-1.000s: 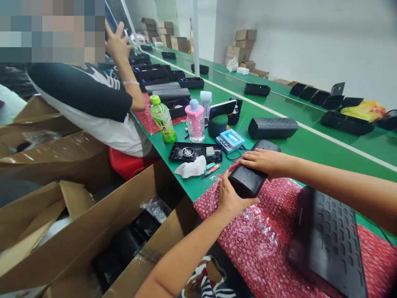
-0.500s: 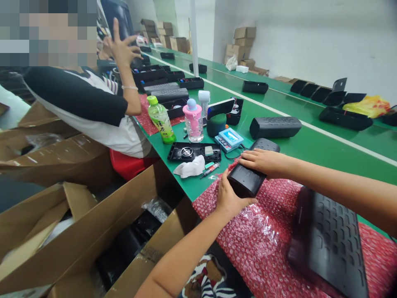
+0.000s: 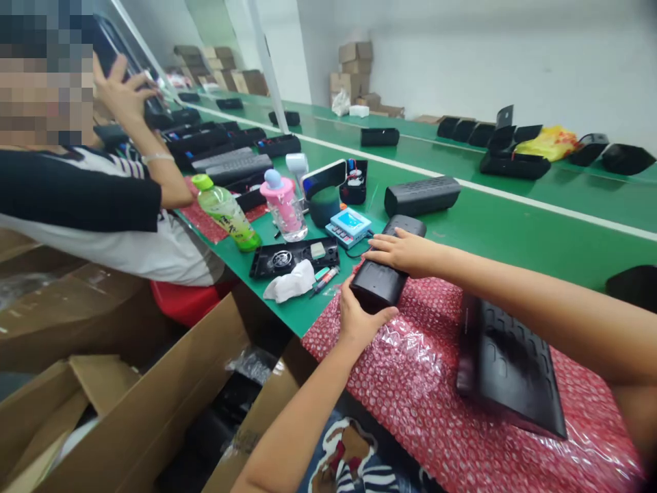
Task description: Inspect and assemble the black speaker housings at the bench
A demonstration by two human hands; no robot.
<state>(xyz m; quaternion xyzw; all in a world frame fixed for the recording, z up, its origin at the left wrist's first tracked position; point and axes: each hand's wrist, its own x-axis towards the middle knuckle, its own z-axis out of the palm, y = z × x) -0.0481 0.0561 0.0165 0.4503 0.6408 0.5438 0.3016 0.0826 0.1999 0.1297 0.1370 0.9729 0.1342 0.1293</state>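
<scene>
A long black speaker housing (image 3: 380, 282) lies on the near side of the bench, over the edge of red bubble wrap (image 3: 400, 383). My left hand (image 3: 359, 316) wraps round its near end, thumb at the lower right corner. My right hand (image 3: 403, 252) rests over the top of the same housing, fingers laid across it. To the right, a second black housing with a slotted grille (image 3: 513, 366) sits on the bubble wrap, partly behind my right forearm. A small blue tester with a lit screen (image 3: 350, 226) stands just beyond my hands.
Left of my hands are a black panel (image 3: 264, 260), white tissue (image 3: 290, 282), a green-capped bottle (image 3: 228, 213) and a pink cup (image 3: 285, 205). Another speaker (image 3: 423, 196) stands behind. A co-worker's raised hand (image 3: 123, 96) is at upper left. Open cartons (image 3: 169, 383) flank the bench.
My view has turned right, so the scene sits further left in the picture. Both hands stay on the speaker housing, which keeps its place among the things around it.
</scene>
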